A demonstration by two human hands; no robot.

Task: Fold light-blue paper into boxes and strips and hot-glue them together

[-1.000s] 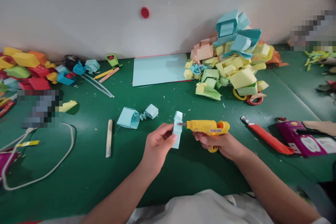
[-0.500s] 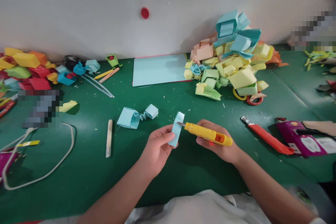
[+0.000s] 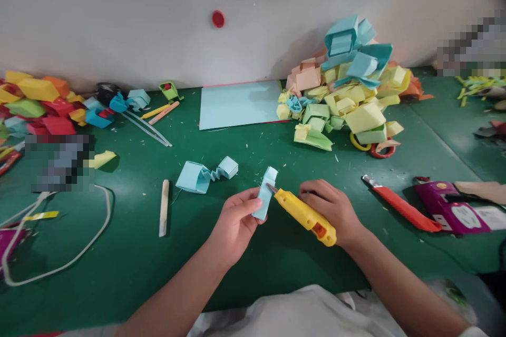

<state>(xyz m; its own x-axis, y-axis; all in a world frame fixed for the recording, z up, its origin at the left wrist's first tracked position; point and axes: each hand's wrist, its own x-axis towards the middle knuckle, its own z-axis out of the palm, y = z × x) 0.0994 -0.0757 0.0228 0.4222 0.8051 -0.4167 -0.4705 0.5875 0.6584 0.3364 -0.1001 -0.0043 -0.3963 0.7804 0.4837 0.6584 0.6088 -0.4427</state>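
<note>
My left hand (image 3: 239,224) pinches a narrow folded strip of light blue paper (image 3: 264,197) between thumb and fingers, holding it tilted above the table. In my right hand (image 3: 332,208) is a yellow hot glue gun (image 3: 306,216); its nozzle meets the strip's face in this view, though whether it touches I cannot tell. Beyond my left hand lies a light blue paper piece (image 3: 193,178), an open box shape joined by a zigzag fold to a small cube (image 3: 228,167).
A wooden stick (image 3: 164,208) lies left of my hands. Blue paper sheets (image 3: 239,105) rest by the wall, beside a heap of folded paper pieces (image 3: 366,116). To the right are a red cutter knife (image 3: 401,204) and a purple box (image 3: 454,208). A white cable (image 3: 106,221) curls at left.
The glue gun has swung so that its rear end points lower and toward me, my right hand turning with it. The nozzle stays by the strip, and my left hand has barely moved.
</note>
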